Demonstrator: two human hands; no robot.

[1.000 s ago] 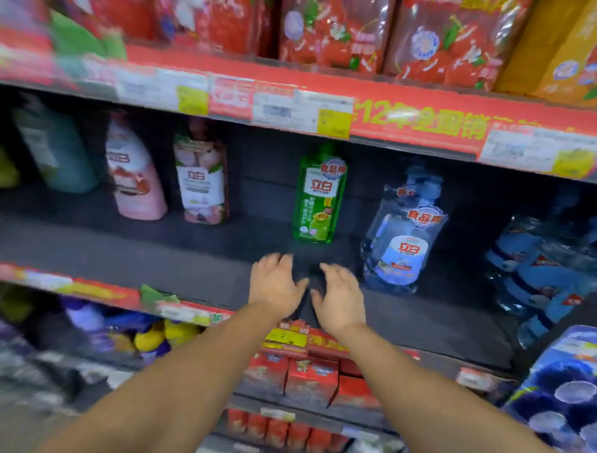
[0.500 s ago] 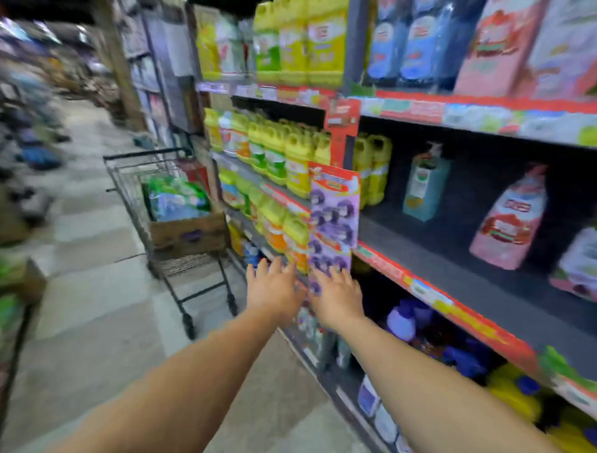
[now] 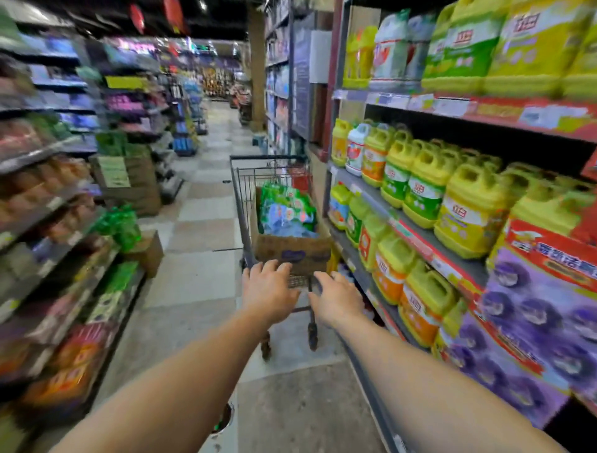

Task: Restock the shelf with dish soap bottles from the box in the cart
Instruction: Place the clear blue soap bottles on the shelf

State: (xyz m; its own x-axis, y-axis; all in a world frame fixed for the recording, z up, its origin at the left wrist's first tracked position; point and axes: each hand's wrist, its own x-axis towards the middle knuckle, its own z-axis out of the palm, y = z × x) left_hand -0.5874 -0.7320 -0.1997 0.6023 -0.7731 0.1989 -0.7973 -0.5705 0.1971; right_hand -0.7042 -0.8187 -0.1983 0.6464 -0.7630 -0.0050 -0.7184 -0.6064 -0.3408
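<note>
View has swung from shelf to cart point(image 3: 245, 194) — left hand point(image 3: 269, 292), right hand point(image 3: 337, 299) outstretched, fingers loosely spread, holding nothing.

The shop is bright in the middle and dark up at 12 o'clock, where small ceiling lamps point(image 3: 203, 4) glow. The crowded shelves of coloured packs point(image 3: 48, 200) at 9 o'clock look smeared and blurry. Straight lines bend near the edges.
</note>
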